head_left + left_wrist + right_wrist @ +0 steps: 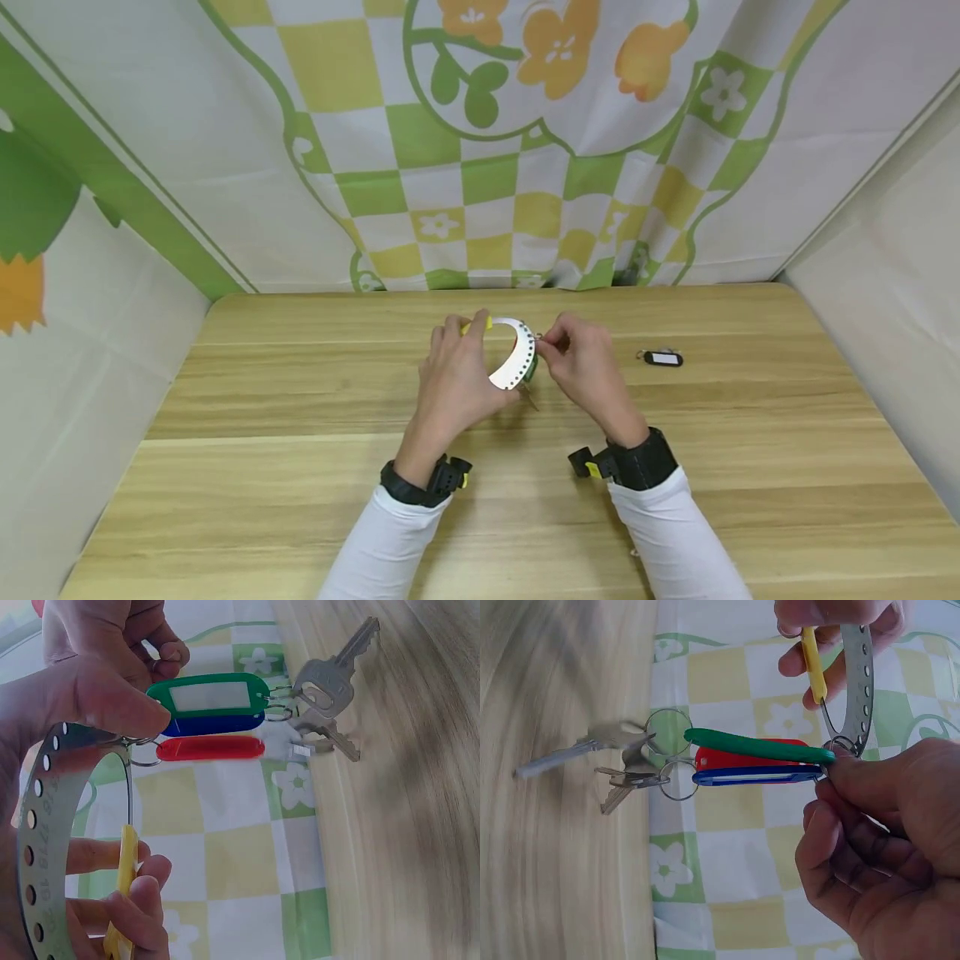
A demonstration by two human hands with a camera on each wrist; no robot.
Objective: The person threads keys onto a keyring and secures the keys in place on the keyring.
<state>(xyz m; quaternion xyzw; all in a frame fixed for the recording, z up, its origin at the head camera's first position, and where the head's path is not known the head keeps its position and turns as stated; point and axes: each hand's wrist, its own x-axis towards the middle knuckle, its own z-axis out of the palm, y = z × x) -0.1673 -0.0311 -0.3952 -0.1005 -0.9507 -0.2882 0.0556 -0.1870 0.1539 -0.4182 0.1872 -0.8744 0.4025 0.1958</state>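
Observation:
My left hand (457, 375) grips a metal key-holder ring (517, 367), a curved plate with numbered holes along its edge and a yellow sleeve (122, 892) on its thin wire side. From the plate's rim hang a green key tag (210, 696), a blue key tag (757, 776) and a red key tag (210, 748), with metal keys (330, 686) on their far ends. My right hand (588, 367) pinches a small metal hook at the rim, where the tags' ends meet the plate. Its thumb and fingertips partly hide the hook.
A black key tag (663, 358) with a white label lies on the wooden table (300, 500), right of my right hand. Something small shows beside my right sleeve (675, 533). A checked, flowered curtain (487, 183) hangs behind the table's far edge.

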